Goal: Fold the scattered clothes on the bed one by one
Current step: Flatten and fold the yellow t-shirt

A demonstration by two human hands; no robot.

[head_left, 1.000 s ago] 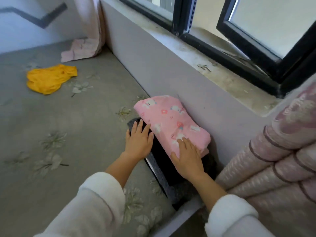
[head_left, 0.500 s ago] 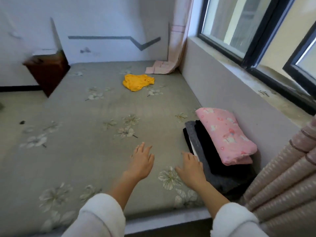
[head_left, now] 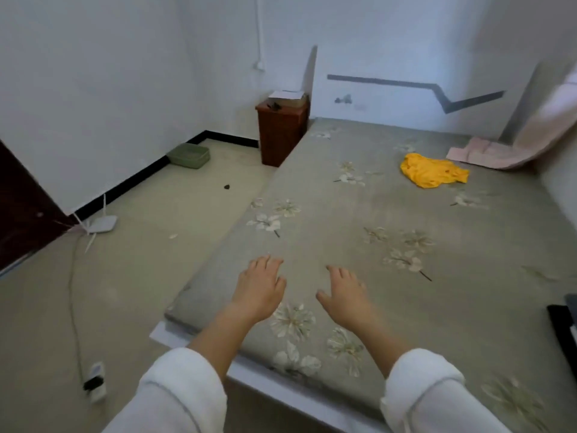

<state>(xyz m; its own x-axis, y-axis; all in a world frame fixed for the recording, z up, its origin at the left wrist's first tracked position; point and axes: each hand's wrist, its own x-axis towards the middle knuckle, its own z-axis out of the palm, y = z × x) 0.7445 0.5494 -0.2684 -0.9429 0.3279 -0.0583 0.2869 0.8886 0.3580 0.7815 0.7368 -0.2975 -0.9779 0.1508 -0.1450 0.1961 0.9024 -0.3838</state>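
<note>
A crumpled yellow garment [head_left: 432, 174] lies unfolded at the far right of the bed [head_left: 406, 276], which has a grey-green flowered cover. My left hand [head_left: 260, 289] and my right hand [head_left: 345, 292] hover palm down over the near end of the bed, fingers relaxed and spread, holding nothing. Only a dark edge of the folded stack [head_left: 565, 326] shows at the right border; the pink piece on it is out of view.
A pink curtain [head_left: 518, 145] drapes onto the bed's far right corner. A brown bedside cabinet [head_left: 281, 132] stands at the bed's far left. On the floor to the left lie a green tray [head_left: 189, 155], a white router [head_left: 101, 225] and a power strip [head_left: 93, 381].
My hands left the pink folded piece and drew back over the bare bed. The view swung left, so the stack slid almost out of frame and the floor came into sight.
</note>
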